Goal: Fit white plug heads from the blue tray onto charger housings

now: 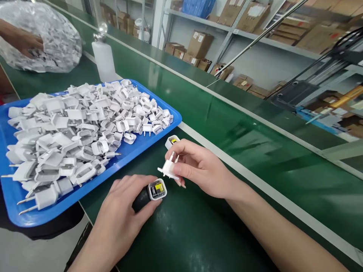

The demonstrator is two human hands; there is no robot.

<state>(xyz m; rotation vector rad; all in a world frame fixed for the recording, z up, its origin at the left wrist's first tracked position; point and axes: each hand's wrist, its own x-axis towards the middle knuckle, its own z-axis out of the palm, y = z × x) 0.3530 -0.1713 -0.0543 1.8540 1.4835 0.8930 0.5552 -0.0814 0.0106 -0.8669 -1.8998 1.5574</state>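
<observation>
Right hand (202,170) pinches plug cap (169,169) — left hand (127,209) grips charger body (157,189)

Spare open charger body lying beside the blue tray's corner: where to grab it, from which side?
Pinch the charger body across its two flat white side walls, coming from above. It lies alone on the green belt, open end with the yellow part facing up, close to the tray rim, so a sideways approach looks cramped.

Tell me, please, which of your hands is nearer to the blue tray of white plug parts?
Left. The left hand rests beside the near edge of the blue tray, holding an open charger shell. The right hand is farther right, pinching a white plug piece.
</observation>
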